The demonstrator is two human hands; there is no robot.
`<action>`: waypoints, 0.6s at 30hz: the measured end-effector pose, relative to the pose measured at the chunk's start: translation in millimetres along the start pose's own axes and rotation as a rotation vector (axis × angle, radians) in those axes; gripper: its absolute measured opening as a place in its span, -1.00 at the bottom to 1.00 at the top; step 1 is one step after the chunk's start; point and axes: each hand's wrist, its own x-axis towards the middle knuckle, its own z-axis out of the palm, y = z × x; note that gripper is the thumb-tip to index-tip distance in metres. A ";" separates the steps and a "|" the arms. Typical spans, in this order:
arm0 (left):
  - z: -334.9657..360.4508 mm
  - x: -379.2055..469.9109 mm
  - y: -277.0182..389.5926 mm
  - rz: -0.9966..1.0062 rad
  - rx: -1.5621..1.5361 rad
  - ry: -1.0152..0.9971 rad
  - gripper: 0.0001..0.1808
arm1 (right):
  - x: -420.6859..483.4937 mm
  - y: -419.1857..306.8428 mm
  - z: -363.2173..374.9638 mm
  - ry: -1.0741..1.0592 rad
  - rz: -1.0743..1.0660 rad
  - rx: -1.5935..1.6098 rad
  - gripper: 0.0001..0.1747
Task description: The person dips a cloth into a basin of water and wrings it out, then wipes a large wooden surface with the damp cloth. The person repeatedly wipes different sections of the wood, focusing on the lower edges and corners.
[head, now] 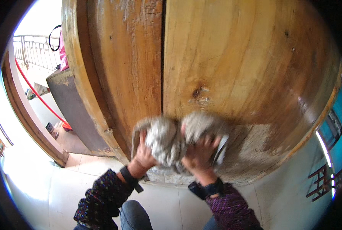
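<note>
A bunched, greyish-white cloth (163, 143) is held between my two hands, low in front of a wooden door (217, 66). My left hand (143, 153) grips its left side, with the thumb up along the fabric. My right hand (201, 153) is closed on the right part, where the cloth looks browner and is blurred by motion. Whether this is one cloth or two, I cannot tell. Behind the hands, the lower part of the door shows a pale, worn patch (254, 141). A dark vertical gap runs between the door's boards above the cloth.
At left stand a wooden door frame (96, 86), a grey block (73, 106) with a pink bag (63, 54) on it, and a red-handled tool (39, 93). Pale floor tiles (162, 201) lie below. A dark wooden rack-like piece (319, 181) is at right.
</note>
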 end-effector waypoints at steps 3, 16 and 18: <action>37.3 -60.7 13.1 0.104 -0.075 -0.118 -0.38 | -83.6 -19.9 26.6 -0.063 -0.023 0.068 -0.80; 1.6 51.5 8.7 -0.166 -0.387 0.233 -0.21 | 22.5 22.0 -18.4 0.133 -0.046 0.392 -0.47; -28.2 98.4 15.8 -0.116 -0.085 0.246 -0.16 | 80.3 40.0 -36.5 0.234 -0.092 0.348 -0.45</action>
